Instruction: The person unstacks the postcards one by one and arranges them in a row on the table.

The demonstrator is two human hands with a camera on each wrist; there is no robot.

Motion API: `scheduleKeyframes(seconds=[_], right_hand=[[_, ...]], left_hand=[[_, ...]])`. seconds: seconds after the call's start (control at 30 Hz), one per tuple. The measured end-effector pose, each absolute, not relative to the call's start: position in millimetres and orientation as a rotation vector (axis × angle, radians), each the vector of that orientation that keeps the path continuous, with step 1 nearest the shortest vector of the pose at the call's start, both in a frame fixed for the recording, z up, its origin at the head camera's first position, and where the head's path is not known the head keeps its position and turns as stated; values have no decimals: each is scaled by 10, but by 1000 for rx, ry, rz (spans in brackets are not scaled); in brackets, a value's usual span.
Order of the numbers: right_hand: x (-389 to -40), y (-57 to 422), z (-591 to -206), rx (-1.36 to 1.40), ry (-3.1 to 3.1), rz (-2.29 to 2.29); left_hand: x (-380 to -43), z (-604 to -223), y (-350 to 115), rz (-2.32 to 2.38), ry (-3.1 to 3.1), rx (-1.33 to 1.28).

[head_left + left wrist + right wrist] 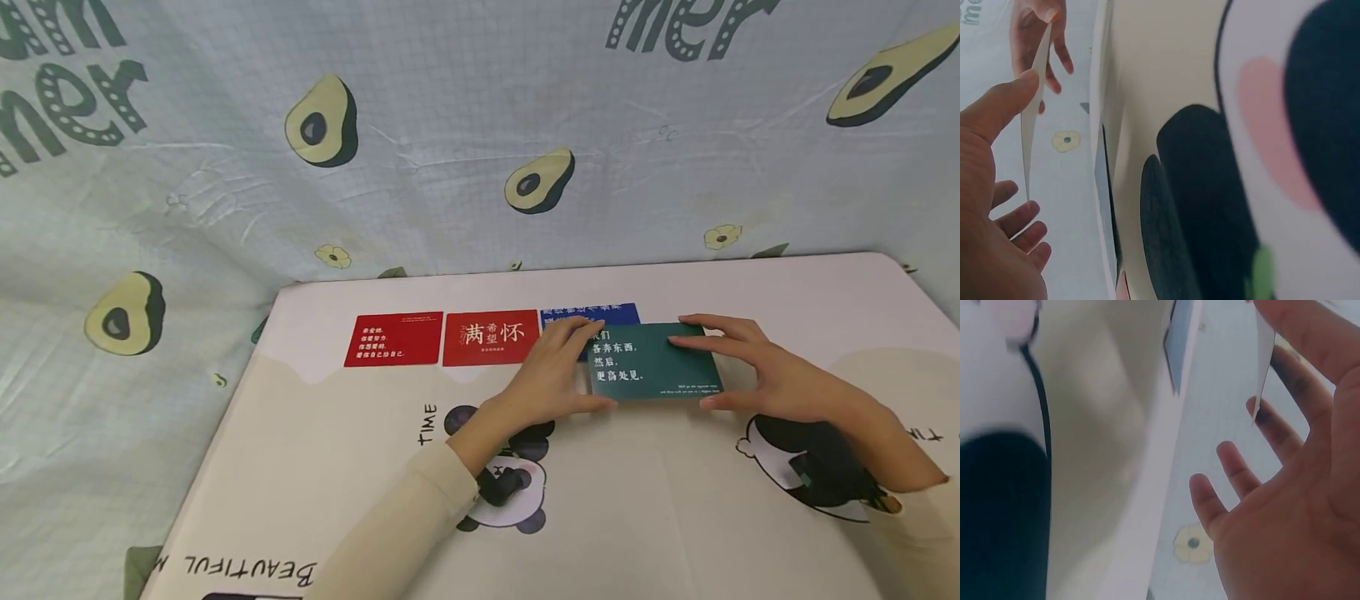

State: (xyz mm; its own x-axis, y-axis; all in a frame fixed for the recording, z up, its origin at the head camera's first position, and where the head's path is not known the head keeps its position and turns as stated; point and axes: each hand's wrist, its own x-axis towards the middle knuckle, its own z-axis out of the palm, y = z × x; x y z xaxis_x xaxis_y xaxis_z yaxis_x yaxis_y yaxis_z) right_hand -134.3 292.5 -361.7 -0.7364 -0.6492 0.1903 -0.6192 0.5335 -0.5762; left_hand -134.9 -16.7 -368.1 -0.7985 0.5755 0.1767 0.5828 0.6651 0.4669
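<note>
A dark green card (652, 367) with white Chinese lettering is held up off the table between both hands. My left hand (546, 371) grips its left end, thumb at the near edge and fingers at the far edge. At the other end, my right hand (780, 371) holds it the same way. Both wrist views show the card edge-on, as a thin pale sliver (1034, 119) by the left thumb and a narrow strip (1264, 356) by the right thumb. Behind it lies a blue card (618, 314), partly hidden by the green one and the left hand.
Two red cards, one at the left (393, 340) and one beside it (491, 337), lie in a row with the blue card. The table cover (300, 467) has printed pandas and words. An avocado-print cloth (442, 108) hangs behind the table's far edge.
</note>
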Motion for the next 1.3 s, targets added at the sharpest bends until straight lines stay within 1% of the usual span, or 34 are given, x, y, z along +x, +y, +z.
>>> scheduleKeyframes(seconds=[0.3,0.53,1.1,1.3], right_hand=[[-1536,3102,-3616,-1026,2713,-929],[-1666,3178,-3600,-1026,2721,-845],[-1928,3426,-3594,-915,2655,-886],[-1997,3491,-3547,-848,2665,-770]], left_hand=[[-1515,-3677,36,-745,-2910,-989],[-1637,-3675,146,-712,-2932,-989],[-1875,-3695,536,-524,-2991,-913],[-1944,-3672,665,-438,-3031,-907]])
